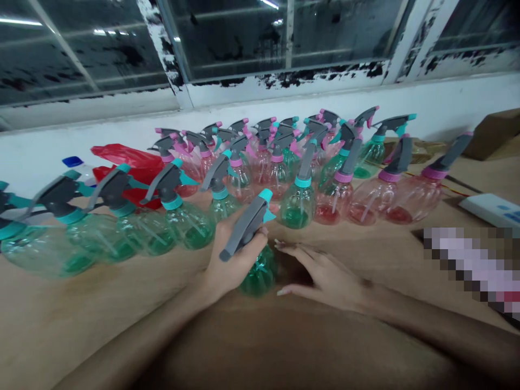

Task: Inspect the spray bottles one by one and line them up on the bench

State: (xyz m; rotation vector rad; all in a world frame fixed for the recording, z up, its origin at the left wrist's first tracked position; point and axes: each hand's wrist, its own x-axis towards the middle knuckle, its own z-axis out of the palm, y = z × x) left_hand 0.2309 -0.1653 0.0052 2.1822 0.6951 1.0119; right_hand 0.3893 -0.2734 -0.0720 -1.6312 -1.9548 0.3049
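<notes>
My left hand (231, 254) is wrapped round the neck of a green spray bottle (259, 273), just under its grey trigger head with a turquoise nozzle. The bottle stands on or just over the table near its front; its base is close to the wood. To its right, my right hand (325, 271) is open, fingers stretched toward the bottle and apart from it. Left of my hands is a row of green spray bottles (190, 230). Straight ahead stands another green spray bottle (298, 208), with pink spray bottles (369, 200) to its right.
More spray bottles crowd the back of the wooden table (170, 309). A red plastic bag (130, 157) and a blue-capped bottle (79, 168) lie behind the left row. At right are a white box-like device (489, 208), a blurred-out item (475, 265) and a cardboard box (498, 135).
</notes>
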